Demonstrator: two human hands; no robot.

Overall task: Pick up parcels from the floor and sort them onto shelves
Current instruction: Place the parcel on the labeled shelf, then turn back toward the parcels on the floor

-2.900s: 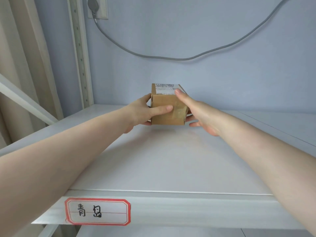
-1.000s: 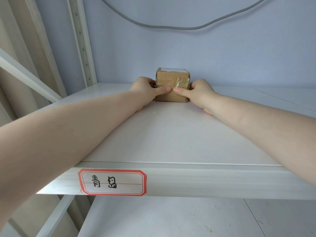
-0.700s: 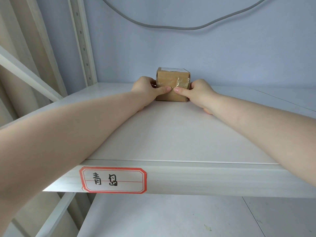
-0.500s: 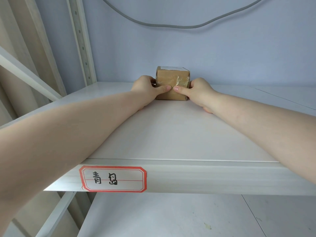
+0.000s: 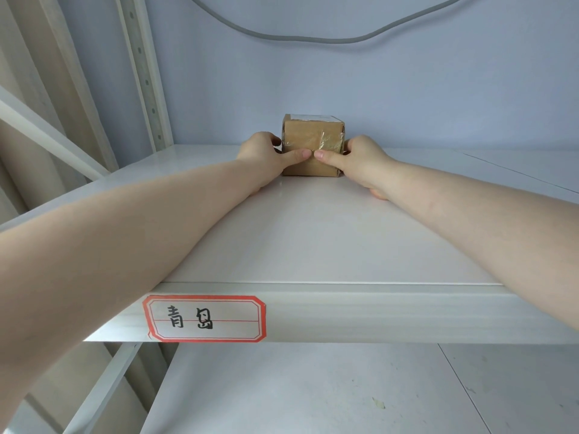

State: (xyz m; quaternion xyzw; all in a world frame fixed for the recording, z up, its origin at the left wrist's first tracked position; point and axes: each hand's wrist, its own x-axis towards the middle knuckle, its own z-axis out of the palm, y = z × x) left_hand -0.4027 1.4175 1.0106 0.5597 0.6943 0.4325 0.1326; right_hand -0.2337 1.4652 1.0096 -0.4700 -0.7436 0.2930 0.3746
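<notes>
A small brown cardboard parcel [image 5: 311, 136] with clear tape and a white label on top sits at the back of the white shelf [image 5: 313, 239], close to the wall. My left hand [image 5: 266, 158] grips its left side, thumb across the front face. My right hand [image 5: 360, 161] grips its right side, and that thumb also lies on the front. The two thumb tips nearly meet at the middle. The fingers behind the parcel are hidden.
A red-bordered paper label [image 5: 205, 318] with handwritten characters is stuck on the shelf's front edge. A perforated upright post [image 5: 142, 73] stands at the back left. A grey cable [image 5: 313, 37] hangs along the wall. A lower shelf [image 5: 313, 393] shows below.
The parcel went from the middle of the shelf to the back by the wall. Over the last second both hands and the parcel have stayed almost still.
</notes>
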